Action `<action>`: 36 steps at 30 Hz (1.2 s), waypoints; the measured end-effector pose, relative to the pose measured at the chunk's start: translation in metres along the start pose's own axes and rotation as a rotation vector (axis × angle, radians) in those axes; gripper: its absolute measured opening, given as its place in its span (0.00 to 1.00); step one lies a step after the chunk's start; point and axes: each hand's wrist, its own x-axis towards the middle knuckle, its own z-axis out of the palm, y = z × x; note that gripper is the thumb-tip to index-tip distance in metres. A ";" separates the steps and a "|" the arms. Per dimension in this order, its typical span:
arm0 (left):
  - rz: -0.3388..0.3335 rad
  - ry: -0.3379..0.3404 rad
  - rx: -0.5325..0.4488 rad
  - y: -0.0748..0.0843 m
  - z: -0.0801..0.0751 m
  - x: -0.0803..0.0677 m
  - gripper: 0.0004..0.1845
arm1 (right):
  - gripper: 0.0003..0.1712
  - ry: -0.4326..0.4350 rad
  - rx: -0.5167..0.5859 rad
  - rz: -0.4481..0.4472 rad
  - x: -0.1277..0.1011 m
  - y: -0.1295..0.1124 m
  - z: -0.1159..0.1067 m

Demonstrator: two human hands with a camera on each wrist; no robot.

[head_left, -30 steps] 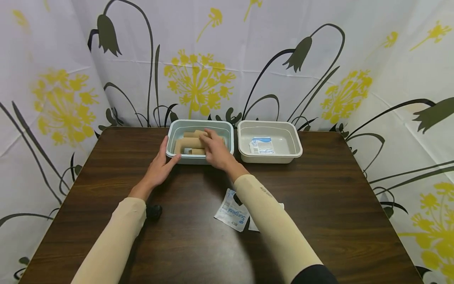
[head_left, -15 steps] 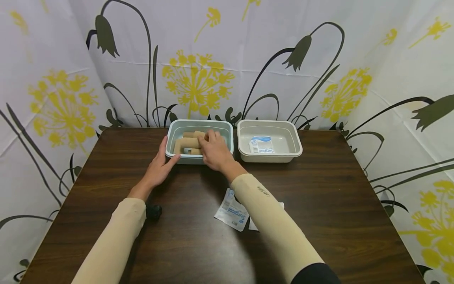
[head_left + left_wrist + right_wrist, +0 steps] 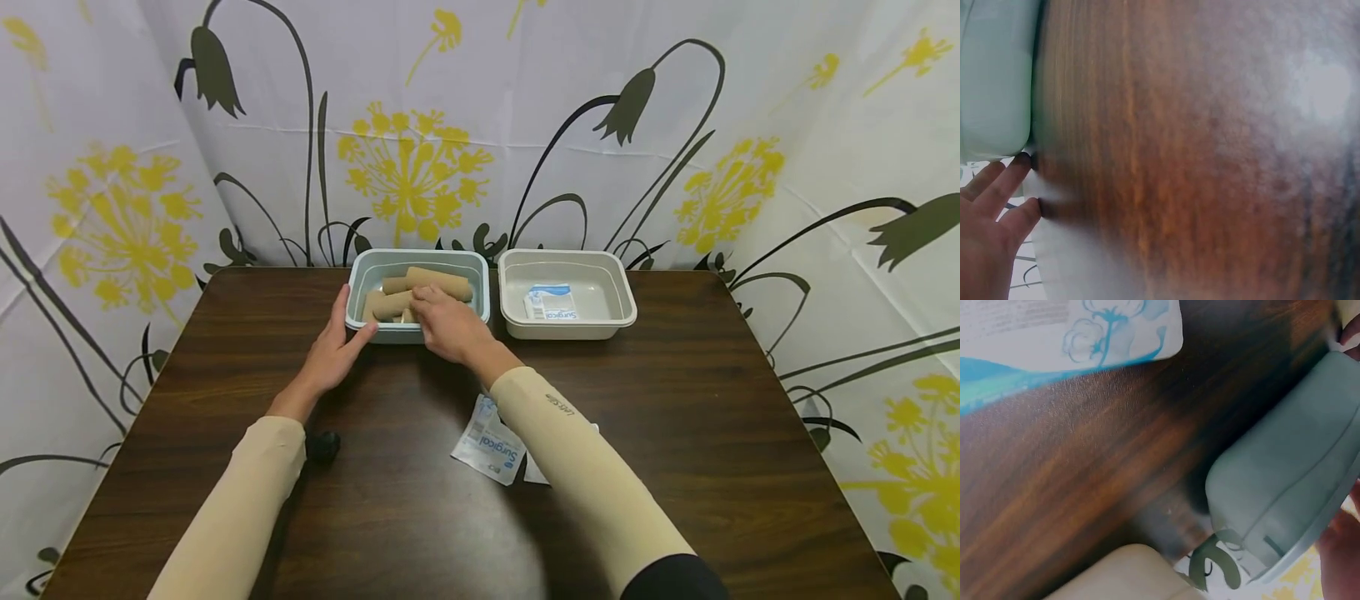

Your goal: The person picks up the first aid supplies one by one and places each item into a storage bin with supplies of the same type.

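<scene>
A pale blue-green tub with several tan rolls in it stands at the table's back edge. My left hand rests against its near-left corner, fingers along the side and thumb at the front rim. In the left wrist view, the fingers look fairly straight against the tub wall. My right hand reaches over the front rim, its bent fingers gripping the front tan roll. The fingertips are hidden inside the tub. Only part of the right hand shows in the right wrist view.
Right beside it is a cream tub holding a "Surgical" packet. Another Surgical packet lies on the table, with a further one partly under the right forearm. A patterned curtain hangs behind.
My right hand has shifted slightly left and its fingers have bent down into the tub. A roll at the back right has come into sight, and the front roll is tilted. The left hand stays put.
</scene>
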 end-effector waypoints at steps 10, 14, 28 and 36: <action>0.003 -0.006 -0.010 0.000 0.004 0.001 0.44 | 0.25 0.035 0.072 0.105 -0.012 0.006 -0.007; 0.006 -0.012 -0.010 -0.001 0.005 0.002 0.44 | 0.26 0.080 0.113 0.079 -0.023 0.012 -0.015; -0.011 -0.026 -0.001 0.000 0.002 0.001 0.45 | 0.25 0.043 0.242 -0.097 -0.111 0.039 -0.057; -0.013 -0.027 -0.013 0.001 0.000 0.000 0.45 | 0.27 -0.147 0.256 -0.066 -0.189 0.052 -0.047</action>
